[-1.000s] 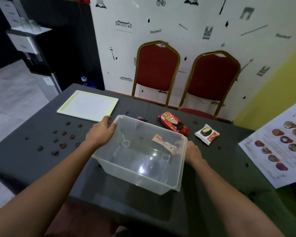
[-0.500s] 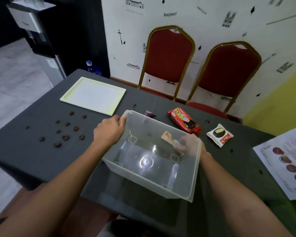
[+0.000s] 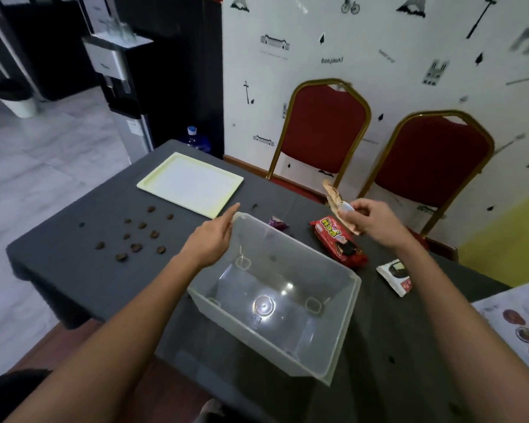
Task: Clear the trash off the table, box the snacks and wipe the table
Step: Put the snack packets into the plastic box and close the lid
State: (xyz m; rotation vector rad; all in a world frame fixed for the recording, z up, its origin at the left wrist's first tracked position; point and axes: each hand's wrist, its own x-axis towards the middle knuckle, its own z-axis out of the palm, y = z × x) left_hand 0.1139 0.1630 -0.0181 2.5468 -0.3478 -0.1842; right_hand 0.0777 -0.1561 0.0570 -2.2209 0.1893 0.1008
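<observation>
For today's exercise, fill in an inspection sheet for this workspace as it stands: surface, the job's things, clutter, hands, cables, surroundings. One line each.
Surface: table under a dark grey cloth.
Job's things: clear plastic box, empty, open side up; red snack packet and white snack packet on the cloth to its right; small purple wrapper behind the box; pale tray, empty.
Clutter: brown crumbs scattered left of the box; printed sheet at the right edge.
Hands: left hand open, by the box's far left corner; right hand pinching a tan wrapper in the air.
Cables: nothing seen.
Surroundings: two red chairs, water dispenser.
</observation>
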